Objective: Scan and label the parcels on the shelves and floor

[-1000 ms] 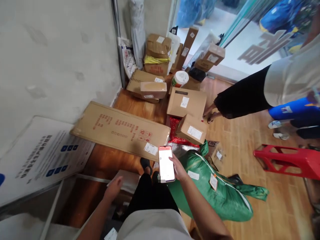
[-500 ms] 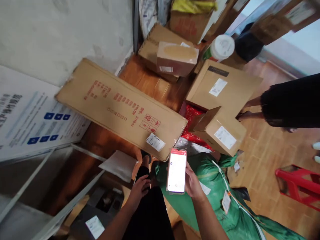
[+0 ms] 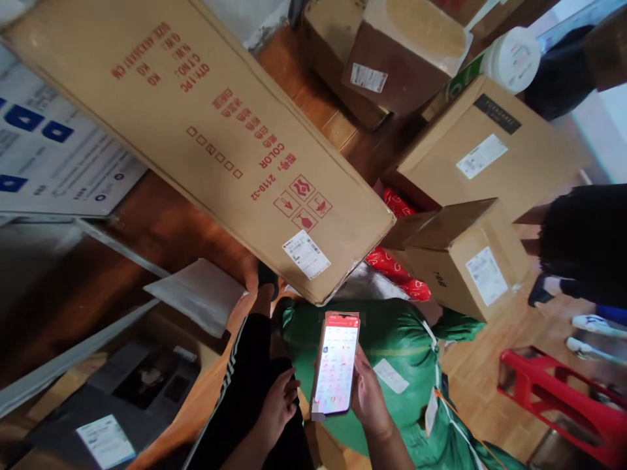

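Note:
My right hand [image 3: 371, 391] is wrapped round a smartphone [image 3: 336, 365], whose lit screen has a red bar on top and rows of small icons. To its left, my left hand [image 3: 279, 406] hangs over my dark trousers, holding nothing, its fingers loosely bent and apart. Beyond the phone lies a long cardboard box [image 3: 196, 143] with red print and a white shipping label [image 3: 306, 254] at its near corner. A bulging green sack [image 3: 406, 346] with a white tag sits under and beside my right hand.
More cartons [image 3: 480, 150] with labels are piled ahead and right, near a white-lidded tub [image 3: 514, 60]. A red plastic stool [image 3: 563, 398] stands right, close to other people's legs and feet. Lower left are a grey box [image 3: 132, 385] and a pale mailer bag [image 3: 198, 297].
My view has moved closer to the long box, which looks larger. The phone sits slightly lower in view, its screen now showing icons clearly. My left hand has shifted a little lower and nearer the phone.

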The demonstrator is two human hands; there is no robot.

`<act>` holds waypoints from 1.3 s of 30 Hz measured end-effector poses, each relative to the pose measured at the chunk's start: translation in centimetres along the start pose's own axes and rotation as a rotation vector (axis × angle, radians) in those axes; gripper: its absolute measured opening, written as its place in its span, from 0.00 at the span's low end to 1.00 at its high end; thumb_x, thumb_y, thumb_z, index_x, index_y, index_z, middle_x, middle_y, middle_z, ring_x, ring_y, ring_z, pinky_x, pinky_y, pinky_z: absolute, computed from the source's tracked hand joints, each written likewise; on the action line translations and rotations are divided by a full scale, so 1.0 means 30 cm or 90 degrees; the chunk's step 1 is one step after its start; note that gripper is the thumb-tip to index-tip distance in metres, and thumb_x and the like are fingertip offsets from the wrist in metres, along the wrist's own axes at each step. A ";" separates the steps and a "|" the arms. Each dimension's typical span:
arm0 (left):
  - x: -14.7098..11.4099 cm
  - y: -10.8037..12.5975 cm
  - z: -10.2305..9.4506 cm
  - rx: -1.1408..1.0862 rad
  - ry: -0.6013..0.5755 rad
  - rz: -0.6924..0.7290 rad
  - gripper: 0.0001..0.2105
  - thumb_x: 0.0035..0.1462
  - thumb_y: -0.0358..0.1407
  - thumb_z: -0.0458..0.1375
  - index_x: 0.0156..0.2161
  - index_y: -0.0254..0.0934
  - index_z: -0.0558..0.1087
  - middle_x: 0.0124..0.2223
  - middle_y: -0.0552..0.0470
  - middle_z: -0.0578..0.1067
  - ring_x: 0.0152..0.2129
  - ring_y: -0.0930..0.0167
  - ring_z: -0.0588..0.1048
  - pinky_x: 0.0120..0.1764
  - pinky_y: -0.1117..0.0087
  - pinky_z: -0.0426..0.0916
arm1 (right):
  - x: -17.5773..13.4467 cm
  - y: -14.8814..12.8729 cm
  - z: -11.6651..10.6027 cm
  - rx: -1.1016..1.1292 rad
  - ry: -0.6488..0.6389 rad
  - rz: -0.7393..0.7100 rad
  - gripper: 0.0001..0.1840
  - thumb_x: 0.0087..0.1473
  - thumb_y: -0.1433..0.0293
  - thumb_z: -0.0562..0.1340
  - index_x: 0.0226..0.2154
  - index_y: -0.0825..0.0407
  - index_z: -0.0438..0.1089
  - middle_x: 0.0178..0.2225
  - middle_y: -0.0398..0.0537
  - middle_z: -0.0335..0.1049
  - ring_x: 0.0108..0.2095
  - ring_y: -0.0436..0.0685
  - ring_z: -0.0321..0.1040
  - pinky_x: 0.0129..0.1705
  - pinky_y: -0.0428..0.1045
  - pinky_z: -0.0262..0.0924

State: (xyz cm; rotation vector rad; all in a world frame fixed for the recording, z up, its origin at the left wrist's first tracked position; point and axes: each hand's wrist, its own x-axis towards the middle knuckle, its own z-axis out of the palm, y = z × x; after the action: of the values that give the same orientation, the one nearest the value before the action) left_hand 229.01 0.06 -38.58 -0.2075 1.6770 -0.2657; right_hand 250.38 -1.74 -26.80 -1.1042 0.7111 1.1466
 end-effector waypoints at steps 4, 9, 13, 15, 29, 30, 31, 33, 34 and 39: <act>0.016 -0.010 -0.031 0.019 -0.009 0.010 0.16 0.50 0.38 0.62 0.45 0.38 0.71 0.29 0.54 0.74 0.18 0.80 0.65 0.22 0.78 0.51 | 0.011 0.016 0.025 -0.009 0.010 -0.033 0.28 0.50 0.59 0.66 0.54 0.46 0.68 0.48 0.50 0.77 0.46 0.66 0.74 0.51 0.61 0.65; 0.003 0.011 -0.041 0.051 0.004 0.014 0.16 0.50 0.39 0.61 0.45 0.40 0.71 0.30 0.54 0.73 0.19 0.79 0.64 0.23 0.77 0.49 | -0.002 0.025 0.024 -0.011 0.016 -0.043 0.28 0.52 0.59 0.65 0.55 0.46 0.67 0.48 0.51 0.77 0.44 0.65 0.75 0.50 0.61 0.66; 0.012 0.028 -0.055 0.066 0.006 0.020 0.16 0.48 0.39 0.61 0.44 0.40 0.71 0.31 0.54 0.73 0.20 0.79 0.64 0.24 0.77 0.50 | -0.004 0.043 0.028 -0.015 0.046 -0.064 0.27 0.51 0.59 0.65 0.54 0.46 0.68 0.49 0.50 0.76 0.47 0.64 0.74 0.51 0.58 0.65; 0.022 0.030 -0.065 0.069 0.004 0.022 0.19 0.46 0.40 0.63 0.45 0.40 0.71 0.31 0.55 0.72 0.20 0.78 0.64 0.24 0.76 0.50 | -0.001 0.056 0.038 -0.010 0.072 -0.064 0.28 0.50 0.59 0.66 0.54 0.45 0.67 0.48 0.48 0.77 0.49 0.63 0.72 0.53 0.57 0.64; 0.068 0.021 -0.110 0.076 -0.034 0.033 0.25 0.44 0.45 0.65 0.48 0.42 0.69 0.31 0.56 0.73 0.21 0.76 0.68 0.25 0.75 0.53 | 0.003 0.090 0.100 -0.027 0.077 -0.073 0.26 0.52 0.58 0.64 0.53 0.46 0.68 0.46 0.49 0.77 0.53 0.64 0.69 0.60 0.59 0.56; 0.068 0.021 -0.108 0.076 -0.035 0.032 0.25 0.44 0.45 0.65 0.48 0.42 0.69 0.30 0.56 0.73 0.21 0.76 0.68 0.25 0.75 0.54 | 0.005 0.090 0.096 -0.036 0.087 -0.076 0.26 0.52 0.58 0.64 0.53 0.46 0.68 0.46 0.49 0.77 0.54 0.64 0.68 0.61 0.60 0.54; 0.065 0.022 -0.105 0.076 -0.035 0.030 0.24 0.45 0.45 0.64 0.48 0.42 0.69 0.30 0.56 0.73 0.21 0.76 0.68 0.25 0.75 0.54 | 0.005 0.090 0.092 -0.043 0.096 -0.077 0.27 0.51 0.57 0.64 0.53 0.46 0.68 0.47 0.50 0.77 0.54 0.64 0.68 0.61 0.60 0.54; 0.058 0.023 -0.096 0.077 -0.035 0.029 0.23 0.46 0.45 0.63 0.47 0.42 0.69 0.30 0.56 0.73 0.21 0.77 0.67 0.25 0.75 0.54 | 0.006 0.087 0.091 -0.048 0.112 -0.078 0.28 0.50 0.57 0.65 0.54 0.46 0.68 0.47 0.50 0.77 0.54 0.65 0.68 0.60 0.61 0.55; 0.055 0.024 -0.092 0.077 -0.035 0.029 0.22 0.46 0.45 0.63 0.47 0.41 0.69 0.30 0.56 0.73 0.20 0.77 0.67 0.24 0.75 0.53 | 0.005 0.085 0.092 -0.043 0.117 -0.076 0.29 0.50 0.56 0.65 0.54 0.46 0.68 0.47 0.50 0.77 0.54 0.66 0.68 0.60 0.62 0.56; 0.049 0.027 -0.075 0.081 -0.029 0.021 0.22 0.46 0.44 0.64 0.47 0.40 0.68 0.29 0.56 0.72 0.19 0.77 0.68 0.23 0.76 0.52 | 0.002 0.078 0.116 0.006 0.084 -0.064 0.28 0.51 0.57 0.65 0.55 0.44 0.67 0.46 0.49 0.78 0.47 0.66 0.74 0.55 0.62 0.61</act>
State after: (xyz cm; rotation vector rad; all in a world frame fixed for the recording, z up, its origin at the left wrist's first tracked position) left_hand 226.62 0.54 -39.96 -0.0897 1.6105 -0.3396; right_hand 247.89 1.58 -26.42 -1.2017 0.7535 0.9905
